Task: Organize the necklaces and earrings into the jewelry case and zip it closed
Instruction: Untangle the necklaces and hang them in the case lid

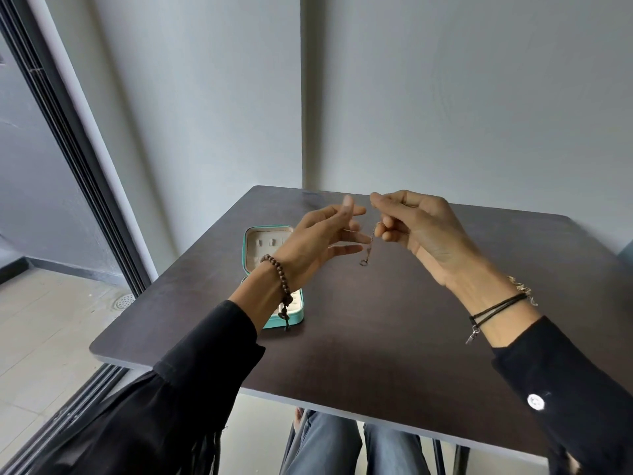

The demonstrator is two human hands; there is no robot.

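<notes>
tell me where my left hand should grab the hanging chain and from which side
Probably pinch the chain just above the small ring at its lower end, coming from the left, where the left hand is open beside it. It hangs freely from the pinch of the right hand, so that end is loose and unobstructed.
</notes>
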